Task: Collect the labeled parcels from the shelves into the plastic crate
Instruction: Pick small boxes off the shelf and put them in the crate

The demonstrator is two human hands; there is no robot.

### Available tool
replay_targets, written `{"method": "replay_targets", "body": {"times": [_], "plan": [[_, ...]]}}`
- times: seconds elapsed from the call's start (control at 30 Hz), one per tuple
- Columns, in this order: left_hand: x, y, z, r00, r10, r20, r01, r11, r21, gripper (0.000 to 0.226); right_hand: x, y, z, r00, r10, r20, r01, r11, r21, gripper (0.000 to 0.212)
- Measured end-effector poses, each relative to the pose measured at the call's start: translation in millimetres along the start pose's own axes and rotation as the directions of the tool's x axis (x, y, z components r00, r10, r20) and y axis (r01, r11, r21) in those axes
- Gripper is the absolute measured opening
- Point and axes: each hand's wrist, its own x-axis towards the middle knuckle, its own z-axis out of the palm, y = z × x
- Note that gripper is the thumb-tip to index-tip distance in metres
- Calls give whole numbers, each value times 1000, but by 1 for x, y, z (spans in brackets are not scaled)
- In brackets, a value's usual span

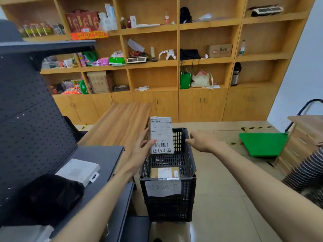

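Observation:
My left hand holds a grey parcel upright above the black plastic crate, thumb on its front and fingers behind. The parcel's white shipping label shows a barcode and handwritten characters. A brown parcel with a white label lies on the crate floor. A paper sign with handwriting hangs on the crate's near wall. My right hand hovers over the crate's right rim, fingers relaxed and holding nothing.
A dark metal shelf at left carries a white flat box and a black cloth bundle. A wooden table stands behind the crate. Wooden wall shelves hold mixed goods. A green basket sits right.

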Motion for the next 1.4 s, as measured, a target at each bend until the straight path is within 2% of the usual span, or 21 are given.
{"method": "replay_targets", "body": {"times": [0.07,0.23,0.4,0.47,0.57,0.7,0.77,0.9,1.2,1.33,1.4], "plan": [[28,-17,-2,999,-34,13,34,999,-10,64,32,7,13,1000,10,22,-9,999,-45,40],[119,-59,-8,992,-119,44,118,993,27,67,121,19,41,992,56,109,-53,998,-31,35],[211,-105,-13,975,-213,58,215,977,-18,60,215,31,81,979,123,163,-143,983,114,31],[244,-130,-17,965,-248,84,250,968,-17,61,247,33,107,969,189,156,-231,919,321,32],[277,-166,-19,932,-348,102,353,935,-27,63,278,29,144,940,252,228,-340,714,612,43],[306,-213,-19,878,-464,116,470,882,-25,62,309,24,195,915,202,348,-400,550,733,41],[318,-236,-21,845,-519,127,525,850,-25,60,326,23,226,897,223,381,-441,489,753,39],[332,-281,-24,805,-587,82,591,805,-48,45,356,18,286,879,245,409,-476,456,751,34],[348,-397,-18,666,-728,-160,744,663,79,46,377,23,409,807,202,555,-581,432,689,34],[349,-431,-10,604,-763,-230,793,604,77,46,381,30,438,789,188,585,-600,445,665,31],[349,-444,-9,588,-761,-272,807,575,135,45,379,32,450,791,155,592,-591,444,673,33]]}}
